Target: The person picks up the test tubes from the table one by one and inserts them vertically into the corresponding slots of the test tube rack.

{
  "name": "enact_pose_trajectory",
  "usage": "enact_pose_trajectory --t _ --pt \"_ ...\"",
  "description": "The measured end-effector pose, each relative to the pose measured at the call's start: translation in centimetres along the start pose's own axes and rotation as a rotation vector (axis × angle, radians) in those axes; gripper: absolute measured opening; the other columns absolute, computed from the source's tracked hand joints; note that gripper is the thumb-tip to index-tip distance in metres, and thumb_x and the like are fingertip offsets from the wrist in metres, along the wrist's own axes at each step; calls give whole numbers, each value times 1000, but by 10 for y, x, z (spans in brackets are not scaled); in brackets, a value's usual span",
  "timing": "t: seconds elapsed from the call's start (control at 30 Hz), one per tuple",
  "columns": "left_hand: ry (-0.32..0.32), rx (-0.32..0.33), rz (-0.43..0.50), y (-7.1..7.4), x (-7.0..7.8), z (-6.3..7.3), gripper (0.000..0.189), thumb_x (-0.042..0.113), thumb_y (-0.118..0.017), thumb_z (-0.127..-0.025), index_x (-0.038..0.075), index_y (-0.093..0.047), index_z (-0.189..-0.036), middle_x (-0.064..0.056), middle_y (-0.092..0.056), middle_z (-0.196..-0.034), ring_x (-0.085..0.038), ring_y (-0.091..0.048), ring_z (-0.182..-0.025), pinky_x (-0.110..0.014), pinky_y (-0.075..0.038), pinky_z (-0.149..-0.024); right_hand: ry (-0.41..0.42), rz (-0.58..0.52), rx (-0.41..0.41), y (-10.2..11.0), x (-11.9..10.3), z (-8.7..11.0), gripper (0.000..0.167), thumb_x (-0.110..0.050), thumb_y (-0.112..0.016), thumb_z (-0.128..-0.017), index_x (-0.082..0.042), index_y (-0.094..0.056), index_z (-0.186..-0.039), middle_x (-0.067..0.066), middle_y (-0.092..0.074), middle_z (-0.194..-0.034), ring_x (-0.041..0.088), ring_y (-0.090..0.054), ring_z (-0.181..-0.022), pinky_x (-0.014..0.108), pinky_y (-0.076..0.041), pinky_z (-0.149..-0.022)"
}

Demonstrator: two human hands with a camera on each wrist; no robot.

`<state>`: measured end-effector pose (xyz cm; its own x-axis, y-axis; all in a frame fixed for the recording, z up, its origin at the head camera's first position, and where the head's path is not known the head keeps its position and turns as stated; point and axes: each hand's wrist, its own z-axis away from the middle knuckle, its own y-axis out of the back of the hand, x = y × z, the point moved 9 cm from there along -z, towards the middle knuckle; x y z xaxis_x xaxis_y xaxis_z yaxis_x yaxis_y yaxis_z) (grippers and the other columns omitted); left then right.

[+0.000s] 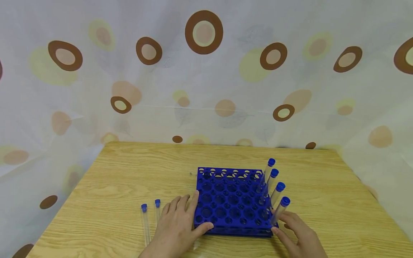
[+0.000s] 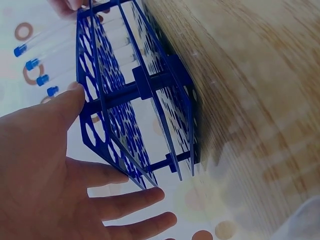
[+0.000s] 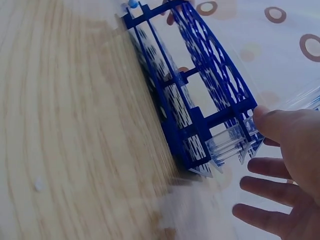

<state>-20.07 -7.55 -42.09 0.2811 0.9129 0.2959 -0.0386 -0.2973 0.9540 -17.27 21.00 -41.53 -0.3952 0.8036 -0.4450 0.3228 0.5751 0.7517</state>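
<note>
A blue test tube rack (image 1: 237, 230) with rows of round holes sits on the table. Several clear test tubes with blue caps stand along its right side, the nearest tube (image 1: 280, 210) at the front right corner. My left hand (image 1: 177, 225) touches the rack's left front corner, thumb on the upper front edge and the other fingers spread along the side. At the opposite corner, my right hand (image 1: 300, 231) has its thumb against the rack's edge, just below the nearest tube. Its other fingers extend beside the rack in the right wrist view.
Two capped test tubes, a left one (image 1: 146, 225) and a right one (image 1: 157, 212), lie on the wooden table (image 1: 106, 200) left of my left hand, which partly covers them. A patterned curtain (image 1: 206, 79) hangs behind the table's far edge.
</note>
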Motion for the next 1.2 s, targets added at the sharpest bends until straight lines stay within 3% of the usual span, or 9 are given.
enact_pose_trajectory --t 0.2,0.37,0.53,0.77,1.0,1.2 --pt "-2 -10 13 1 -2 2 92 73 -47 -90 14 -27 -158 -18 -45 -150 -41 -43 -137 -59 -39 -108 186 174 74 4 -9 1 31 -18 -87 -72 -13 -74 -99 -4 -66 -98 17 -63 -84 34 -55 -66" --pt "9 4 50 9 -7 8 91 72 -48 -91 13 -28 -157 -15 -42 -153 -40 -42 -138 -60 -36 -111 314 220 125 8 -15 1 26 -38 -73 -89 -13 -74 -95 2 -66 -93 21 -62 -80 40 -52 -61" --pt "27 76 -4 25 -17 17 85 67 -55 -90 13 -38 -153 -12 -46 -150 -37 -45 -136 -57 -39 -109 317 247 135 9 -15 2 41 -51 -55 -98 -14 -73 -96 4 -65 -96 25 -63 -84 47 -51 -61" --pt "65 163 -73 46 -39 30 67 51 -66 -91 11 -50 -143 -12 -53 -142 -34 -52 -130 -55 -45 -103 295 250 119 8 -13 2 35 -48 -63 -95 -15 -74 -98 5 -65 -99 27 -63 -87 49 -51 -63" --pt "156 134 -53 53 -71 38 55 38 -66 -93 7 -55 -137 -14 -58 -135 -37 -58 -120 -57 -51 -94 273 251 110 7 -13 3 29 -41 -72 -89 -14 -74 -99 4 -66 -99 26 -63 -88 49 -52 -65" --pt "308 64 27 45 -103 44 49 28 -61 -94 -2 -54 -132 -19 -60 -124 -36 -63 -105 -51 -57 -80 292 242 128 7 -13 4 30 -42 -69 -91 -14 -74 -98 3 -66 -98 23 -63 -87 47 -52 -64"
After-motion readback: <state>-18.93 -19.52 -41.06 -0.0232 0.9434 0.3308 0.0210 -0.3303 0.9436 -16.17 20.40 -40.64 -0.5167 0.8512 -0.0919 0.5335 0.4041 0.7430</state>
